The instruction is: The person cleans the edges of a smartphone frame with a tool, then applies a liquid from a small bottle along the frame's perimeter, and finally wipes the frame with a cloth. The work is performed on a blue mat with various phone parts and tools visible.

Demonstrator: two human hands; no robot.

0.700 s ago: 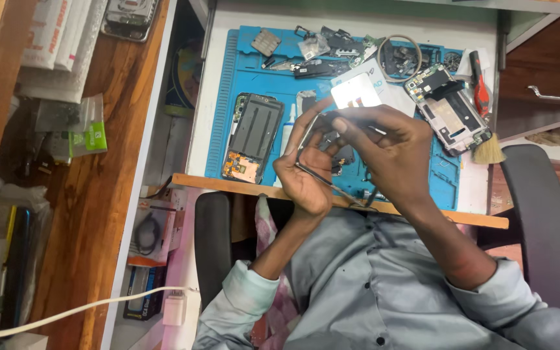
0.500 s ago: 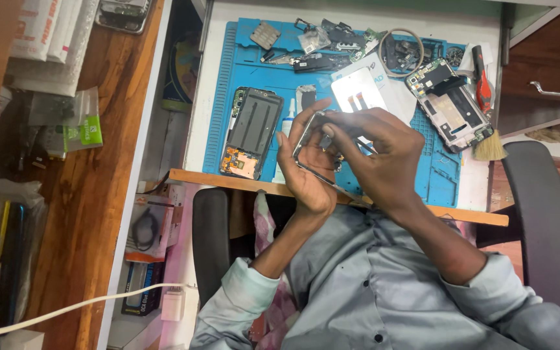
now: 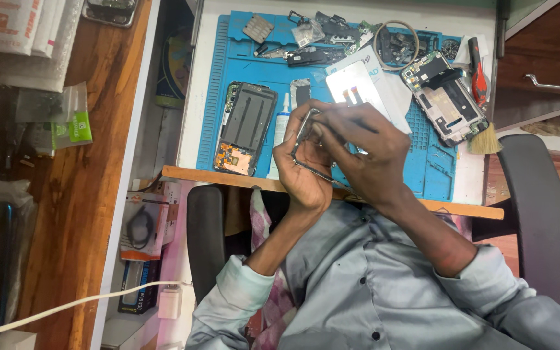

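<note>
Hands: left hand, right hand both clamped on one phone frame; two opened phones on mat.

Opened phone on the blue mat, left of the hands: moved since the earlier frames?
No. The opened phone lies at the same spot on the blue mat; only the camera shifted.

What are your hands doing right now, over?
Left hand grips a phone frame. Right hand works on it from above. Opened phone lies apart on the blue mat.
</note>
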